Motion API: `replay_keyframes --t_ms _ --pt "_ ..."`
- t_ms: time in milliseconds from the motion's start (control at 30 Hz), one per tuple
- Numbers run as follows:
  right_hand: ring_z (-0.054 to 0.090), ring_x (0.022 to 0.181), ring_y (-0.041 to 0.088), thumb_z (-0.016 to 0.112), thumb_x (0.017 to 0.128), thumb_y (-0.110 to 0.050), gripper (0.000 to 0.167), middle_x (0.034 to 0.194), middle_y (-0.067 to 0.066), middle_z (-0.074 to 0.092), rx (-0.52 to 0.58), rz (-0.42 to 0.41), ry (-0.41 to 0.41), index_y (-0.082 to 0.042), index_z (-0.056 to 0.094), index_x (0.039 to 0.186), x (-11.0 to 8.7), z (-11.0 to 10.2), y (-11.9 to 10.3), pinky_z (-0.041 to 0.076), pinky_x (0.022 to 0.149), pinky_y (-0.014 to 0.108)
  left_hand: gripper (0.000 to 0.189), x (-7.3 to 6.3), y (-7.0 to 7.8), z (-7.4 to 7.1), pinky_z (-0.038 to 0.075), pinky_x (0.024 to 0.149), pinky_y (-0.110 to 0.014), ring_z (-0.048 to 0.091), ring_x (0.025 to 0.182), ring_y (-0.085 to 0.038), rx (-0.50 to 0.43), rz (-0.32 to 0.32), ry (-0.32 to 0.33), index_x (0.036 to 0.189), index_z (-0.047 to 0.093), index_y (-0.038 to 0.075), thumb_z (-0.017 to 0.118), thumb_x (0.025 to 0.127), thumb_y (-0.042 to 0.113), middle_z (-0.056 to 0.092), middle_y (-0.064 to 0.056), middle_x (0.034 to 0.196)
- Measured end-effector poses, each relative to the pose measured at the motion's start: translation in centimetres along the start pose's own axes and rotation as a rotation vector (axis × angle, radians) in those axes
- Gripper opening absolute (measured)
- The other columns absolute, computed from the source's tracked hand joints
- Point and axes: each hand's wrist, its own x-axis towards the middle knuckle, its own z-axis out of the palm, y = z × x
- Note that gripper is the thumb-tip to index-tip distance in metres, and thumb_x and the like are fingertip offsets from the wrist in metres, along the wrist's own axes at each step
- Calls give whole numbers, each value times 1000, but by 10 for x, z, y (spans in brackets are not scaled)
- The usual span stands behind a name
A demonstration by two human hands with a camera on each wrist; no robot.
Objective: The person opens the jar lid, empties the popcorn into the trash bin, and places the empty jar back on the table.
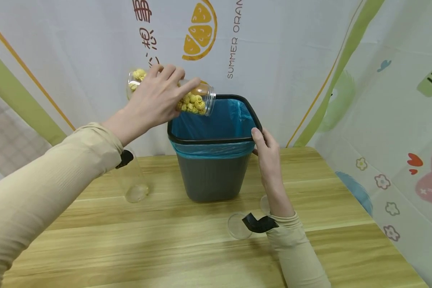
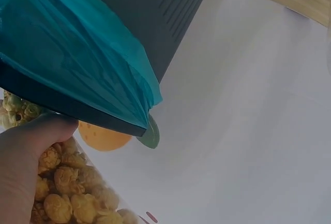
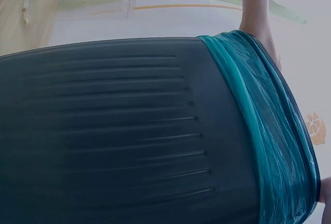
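My left hand grips a clear plastic jar from above, tilted so that its open mouth points right and slightly down over the trash can. Yellow popcorn lies inside the jar, some near the mouth and some at the base end; the left wrist view shows the popcorn close up beside the thumb. The can is dark grey with a black rim and a blue bag folded over its edge. At the can's right corner my right hand holds the rim, thumb on top.
A second clear jar stands on the wooden table at left, partly behind my left sleeve. Clear round lids lie near my right forearm. A printed curtain hangs behind and along the right side.
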Motion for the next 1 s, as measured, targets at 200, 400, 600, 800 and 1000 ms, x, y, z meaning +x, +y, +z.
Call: replay_keyframes --t_ms 200,400,600,800,1000 --pt "56 116 20 52 104 -45 53 130 20 59 -8 6 -3 -2 61 134 0 0 -1 49 105 56 66 4 1 1 47 90 -51 53 105 -40 29 21 7 136 44 13 80 81 15 56 -19 111" --pt "57 118 19 52 104 -46 51 131 13 62 -8 11 2 -7 62 134 0 -1 -2 50 105 56 55 6 2 1 47 91 -51 54 104 -40 67 43 21 138 45 12 68 88 8 57 -20 110" --pt "57 120 19 53 104 -46 49 131 11 62 -6 10 0 -9 63 135 -1 0 -3 50 106 55 53 7 1 1 47 94 -52 53 105 -40 60 48 19 138 46 11 69 90 9 57 -21 110" --pt "57 121 20 52 105 -46 51 134 14 61 -8 12 2 -8 62 137 0 -1 -2 49 106 56 53 8 2 2 45 94 -53 51 104 -40 49 56 4 142 46 13 69 94 10 56 -22 112" --pt "57 120 20 53 104 -47 51 131 11 62 -14 10 7 -8 63 135 0 0 -2 50 106 56 54 9 3 2 45 95 -52 50 106 -40 53 53 -20 144 45 14 69 95 13 55 -21 114"
